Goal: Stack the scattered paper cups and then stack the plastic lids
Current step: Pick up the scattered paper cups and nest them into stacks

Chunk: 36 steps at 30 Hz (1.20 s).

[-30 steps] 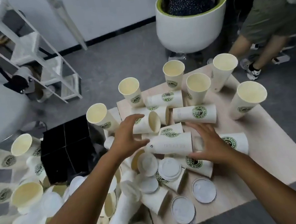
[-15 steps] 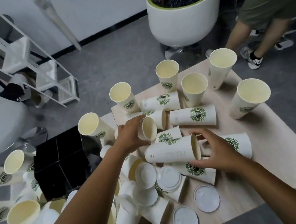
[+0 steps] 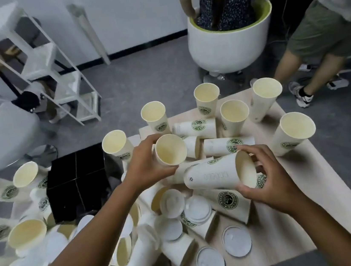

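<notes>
Left hand (image 3: 146,162): I see it gripping an upright cup (image 3: 170,149), mouth toward camera.
Right hand (image 3: 270,184): fingers curled round the rim of a sideways cup (image 3: 218,175), mouth apparently rightward.

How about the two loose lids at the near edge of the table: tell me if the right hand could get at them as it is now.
Probably yes, but not as it is: the right hand grips a paper cup by its rim. The two lids lie flat and uncovered on the table, with nothing between.

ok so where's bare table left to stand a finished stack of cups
Bare wood runs along the table's right side, between the right hand and the edge, below the upright cup. A thinner strip lies beside the two flat lids. The middle and left are crowded.
</notes>
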Motion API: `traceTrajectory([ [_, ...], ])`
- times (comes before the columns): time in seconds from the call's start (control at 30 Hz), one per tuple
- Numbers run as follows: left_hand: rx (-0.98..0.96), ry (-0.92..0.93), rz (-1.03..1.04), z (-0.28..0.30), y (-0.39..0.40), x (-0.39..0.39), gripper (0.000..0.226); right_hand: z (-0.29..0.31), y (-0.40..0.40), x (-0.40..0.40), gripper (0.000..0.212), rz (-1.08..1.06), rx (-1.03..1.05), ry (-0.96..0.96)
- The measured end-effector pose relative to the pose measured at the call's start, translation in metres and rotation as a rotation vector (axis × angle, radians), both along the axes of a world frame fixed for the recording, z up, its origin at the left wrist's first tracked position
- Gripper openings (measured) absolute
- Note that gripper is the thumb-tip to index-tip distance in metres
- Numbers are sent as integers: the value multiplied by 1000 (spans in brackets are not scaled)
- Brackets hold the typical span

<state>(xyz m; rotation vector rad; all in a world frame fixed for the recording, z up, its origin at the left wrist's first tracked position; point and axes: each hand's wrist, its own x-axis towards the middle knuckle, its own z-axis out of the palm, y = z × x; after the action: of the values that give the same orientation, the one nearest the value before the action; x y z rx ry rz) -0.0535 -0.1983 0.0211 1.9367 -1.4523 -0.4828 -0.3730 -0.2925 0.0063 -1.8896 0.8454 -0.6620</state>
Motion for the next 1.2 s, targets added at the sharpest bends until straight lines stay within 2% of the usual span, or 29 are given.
traceTrajectory([
  [0.13,-154,103,89,54,63,-5,80,42,17,18,82,74,-108,-20],
  [0.27,-316,131,162,107,143,-10,85,84,50,41,81,157,-203,-33],
  [0.47,-477,243,159,156,249,-37,78,128,103,61,83,199,-358,-60],
  [0.77,-504,335,97,147,328,-55,75,162,171,57,84,174,-451,-35],
  [1.2,-208,301,78,69,338,-61,90,180,228,48,85,153,-483,-4],
])
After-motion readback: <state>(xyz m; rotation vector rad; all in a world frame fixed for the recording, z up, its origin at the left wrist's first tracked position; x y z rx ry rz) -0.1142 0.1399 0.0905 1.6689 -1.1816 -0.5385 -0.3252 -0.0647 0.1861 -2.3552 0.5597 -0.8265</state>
